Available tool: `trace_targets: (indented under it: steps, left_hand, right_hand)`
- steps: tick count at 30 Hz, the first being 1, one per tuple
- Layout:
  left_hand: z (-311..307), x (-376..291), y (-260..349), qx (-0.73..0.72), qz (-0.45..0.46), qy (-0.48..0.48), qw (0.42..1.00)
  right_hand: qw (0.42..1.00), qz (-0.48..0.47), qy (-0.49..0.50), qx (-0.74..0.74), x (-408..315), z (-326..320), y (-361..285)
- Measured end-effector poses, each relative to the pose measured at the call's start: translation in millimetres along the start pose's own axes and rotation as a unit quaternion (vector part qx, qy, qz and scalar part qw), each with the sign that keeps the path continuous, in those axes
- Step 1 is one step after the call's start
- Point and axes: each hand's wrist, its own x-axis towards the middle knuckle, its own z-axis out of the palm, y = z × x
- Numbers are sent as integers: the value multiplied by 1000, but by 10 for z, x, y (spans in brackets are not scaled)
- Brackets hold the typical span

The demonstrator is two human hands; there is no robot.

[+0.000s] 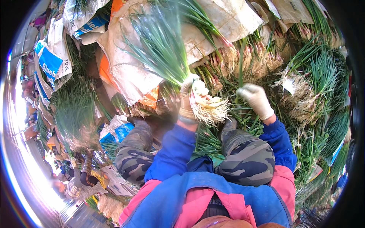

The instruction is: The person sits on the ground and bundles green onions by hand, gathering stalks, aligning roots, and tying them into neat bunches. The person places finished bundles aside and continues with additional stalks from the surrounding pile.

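Note:
My left hand (186,99), in a pale glove, grips a bunch of spring onions (168,57) around its lower stems. The green leaves fan up and away, and the pale roots (212,109) hang out to the right of the hand. Whitish bulbs show above the roots. To the right of the bunch is my gloved right hand (256,99), blurred, its fingers closed on a single green onion leaf (241,62) that stands up from them. Loose green leaves (248,119) lie below that hand.
Beyond my hands, paper sacks (216,20) cover rows of rooted onions (251,62). More bunches (306,99) are heaped at right. My knees (248,156) flank the work area. At left stand printed sacks (51,62), and another person (79,185) is beside an onion bundle (77,119).

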Motion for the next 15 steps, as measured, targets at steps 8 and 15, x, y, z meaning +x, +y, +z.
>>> trace_targets:
  steps: [8,15]
  left_hand:
    - [59,76,-23,11,-27,51,998]
    - [-231,180,86,61,15,125,990]
  right_hand:
    - [940,-245,-160,-177,-29,405,-223]
    - [941,-231,-242,-60,-453,-173,-319]
